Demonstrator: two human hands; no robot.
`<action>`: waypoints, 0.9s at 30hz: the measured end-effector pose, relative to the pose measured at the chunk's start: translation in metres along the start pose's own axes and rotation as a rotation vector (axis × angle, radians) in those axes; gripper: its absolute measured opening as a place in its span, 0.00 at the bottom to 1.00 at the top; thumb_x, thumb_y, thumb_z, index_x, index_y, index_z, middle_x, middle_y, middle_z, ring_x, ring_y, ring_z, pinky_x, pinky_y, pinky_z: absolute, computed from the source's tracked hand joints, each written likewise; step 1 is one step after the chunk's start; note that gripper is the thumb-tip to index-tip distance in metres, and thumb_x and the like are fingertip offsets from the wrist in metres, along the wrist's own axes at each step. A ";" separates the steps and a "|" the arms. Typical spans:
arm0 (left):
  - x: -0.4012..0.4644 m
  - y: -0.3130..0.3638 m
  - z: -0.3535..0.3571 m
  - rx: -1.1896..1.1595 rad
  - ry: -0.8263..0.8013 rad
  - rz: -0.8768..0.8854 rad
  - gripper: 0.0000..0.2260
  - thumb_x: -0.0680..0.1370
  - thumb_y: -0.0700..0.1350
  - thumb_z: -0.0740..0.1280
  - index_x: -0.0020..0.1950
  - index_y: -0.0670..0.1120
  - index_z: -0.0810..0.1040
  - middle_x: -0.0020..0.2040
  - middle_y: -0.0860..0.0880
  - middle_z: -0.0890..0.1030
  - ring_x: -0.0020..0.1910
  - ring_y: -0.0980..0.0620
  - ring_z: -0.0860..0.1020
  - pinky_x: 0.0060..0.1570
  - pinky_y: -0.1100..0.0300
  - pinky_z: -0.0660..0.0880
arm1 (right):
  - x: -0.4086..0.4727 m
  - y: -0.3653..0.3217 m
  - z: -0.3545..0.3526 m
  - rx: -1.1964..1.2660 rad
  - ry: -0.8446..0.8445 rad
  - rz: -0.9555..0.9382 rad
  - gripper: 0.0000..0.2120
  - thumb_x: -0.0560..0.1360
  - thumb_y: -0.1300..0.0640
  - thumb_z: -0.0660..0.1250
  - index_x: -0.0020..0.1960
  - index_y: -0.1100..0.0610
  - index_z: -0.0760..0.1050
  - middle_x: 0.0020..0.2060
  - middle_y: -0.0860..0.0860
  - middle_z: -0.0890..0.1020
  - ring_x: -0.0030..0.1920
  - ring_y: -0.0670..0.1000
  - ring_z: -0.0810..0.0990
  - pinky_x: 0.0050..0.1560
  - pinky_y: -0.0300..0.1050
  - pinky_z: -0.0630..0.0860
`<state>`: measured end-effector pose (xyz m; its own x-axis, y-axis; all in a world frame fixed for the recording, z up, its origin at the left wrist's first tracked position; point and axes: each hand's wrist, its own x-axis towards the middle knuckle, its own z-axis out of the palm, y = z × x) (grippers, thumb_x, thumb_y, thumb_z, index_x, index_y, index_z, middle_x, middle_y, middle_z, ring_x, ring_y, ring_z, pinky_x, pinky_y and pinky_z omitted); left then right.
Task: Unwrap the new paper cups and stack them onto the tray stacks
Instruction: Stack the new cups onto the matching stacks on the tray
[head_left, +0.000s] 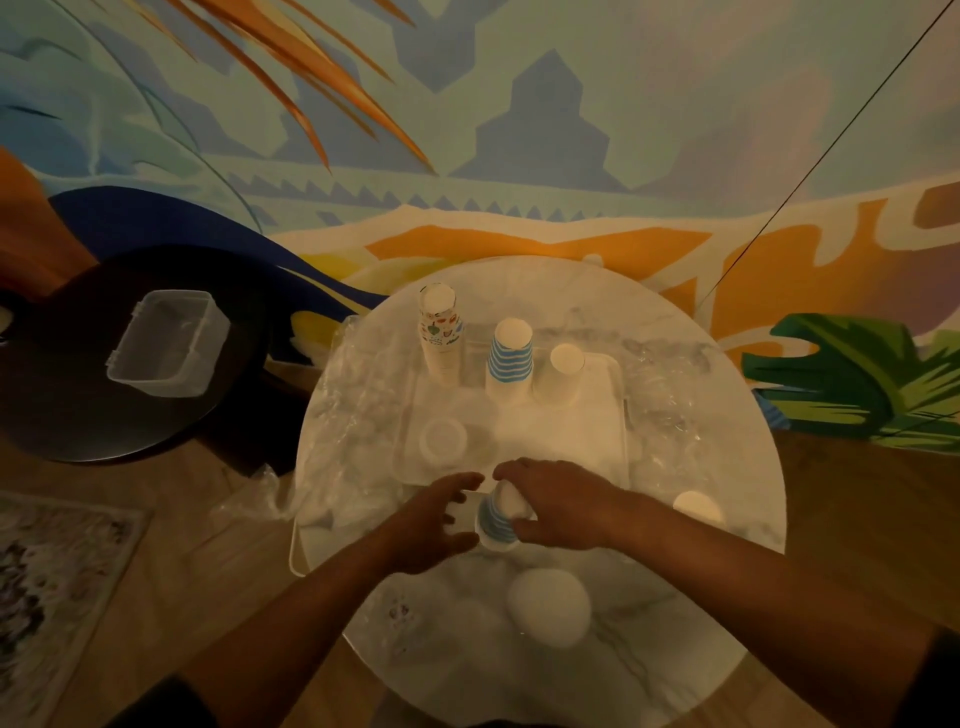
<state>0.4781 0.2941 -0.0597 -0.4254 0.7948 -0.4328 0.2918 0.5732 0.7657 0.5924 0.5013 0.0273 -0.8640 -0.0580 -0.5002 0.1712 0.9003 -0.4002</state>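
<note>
A white tray (582, 431) lies on the round marble table (691, 587). On its far side stand three upside-down cup stacks: a printed one (440, 332), a blue-striped one (510, 361) and a plain white one (562, 374). My right hand (561, 501) grips a short blue-striped cup stack (496, 522) at the tray's near edge. My left hand (434, 519) hovers just left of it with fingers spread and relaxed, holding nothing. A plain white stack (548, 605) stands nearer to me, and another white cup (696, 506) sits at the right.
Crumpled clear plastic wrap (358, 384) lies left of the tray, more wrap (670, 415) at its right. A clear lidless container (169, 343) sits on a dark round table (67, 415) to the left. A painted wall rises behind.
</note>
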 end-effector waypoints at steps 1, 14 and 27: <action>0.000 -0.001 0.008 0.006 -0.006 0.017 0.37 0.72 0.47 0.79 0.77 0.54 0.64 0.71 0.57 0.71 0.64 0.64 0.72 0.59 0.67 0.75 | -0.001 0.000 -0.003 0.007 0.011 -0.006 0.34 0.76 0.44 0.68 0.77 0.51 0.61 0.69 0.52 0.74 0.65 0.56 0.76 0.64 0.54 0.74; 0.002 0.010 0.037 -0.055 0.176 0.074 0.31 0.66 0.58 0.78 0.67 0.56 0.74 0.63 0.57 0.77 0.59 0.63 0.76 0.54 0.62 0.77 | -0.033 -0.004 -0.083 0.054 0.203 -0.103 0.29 0.74 0.47 0.71 0.73 0.51 0.69 0.69 0.49 0.76 0.67 0.52 0.75 0.67 0.50 0.71; -0.019 0.031 -0.007 -0.148 0.229 0.174 0.33 0.69 0.52 0.81 0.71 0.58 0.72 0.64 0.63 0.79 0.64 0.60 0.77 0.59 0.53 0.79 | 0.024 0.045 -0.170 0.178 0.683 0.018 0.28 0.74 0.52 0.73 0.71 0.53 0.70 0.65 0.50 0.77 0.59 0.52 0.78 0.56 0.45 0.73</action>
<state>0.4892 0.2957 -0.0245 -0.5663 0.8034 -0.1839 0.2569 0.3841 0.8869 0.4986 0.6136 0.1283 -0.9543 0.2923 0.0631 0.2124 0.8111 -0.5449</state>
